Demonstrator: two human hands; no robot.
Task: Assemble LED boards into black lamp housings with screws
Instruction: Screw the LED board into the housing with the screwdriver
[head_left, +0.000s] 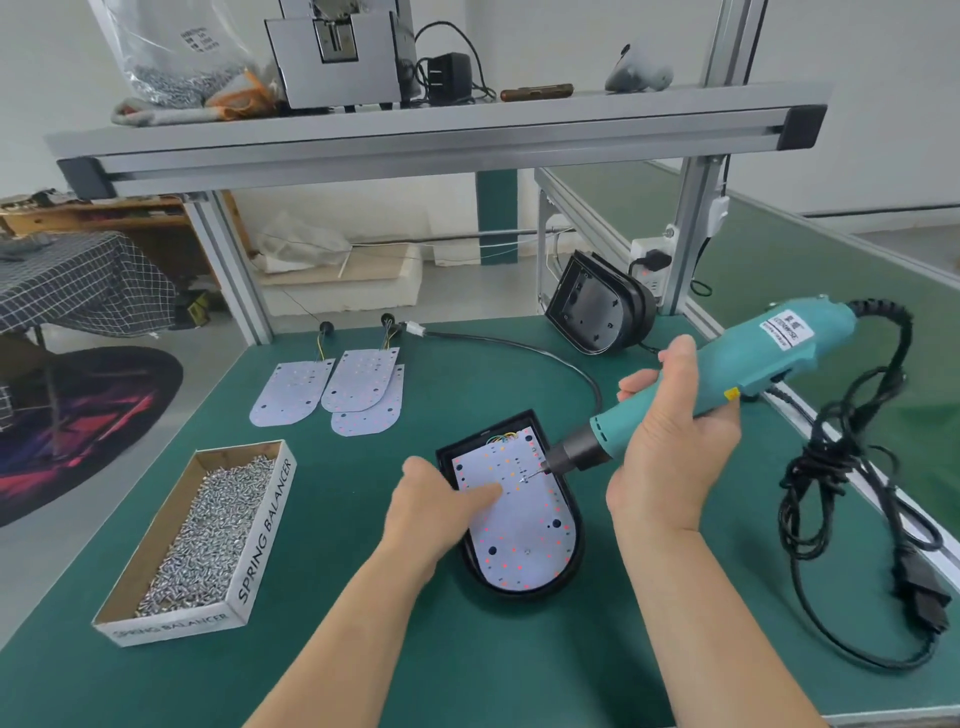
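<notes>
A black lamp housing (576, 551) lies flat on the green table with a white LED board (524, 535) seated inside it. My left hand (441, 506) rests on the housing's left side, its index finger stretched out and pressing on the board. My right hand (670, 441) grips a teal electric screwdriver (753, 358), tilted down to the left. Its bit tip sits on a screw (522, 480) in the upper middle of the board. Three spare LED boards (337, 389) lie at the back left. A second black housing (597, 306) leans at the back.
A cardboard box of screws (208, 530) stands at the left. The screwdriver's black cable (852, 467) loops in a tangle on the right side of the table. An aluminium frame shelf (436, 140) spans overhead. A power strip (652, 260) hangs on the right post.
</notes>
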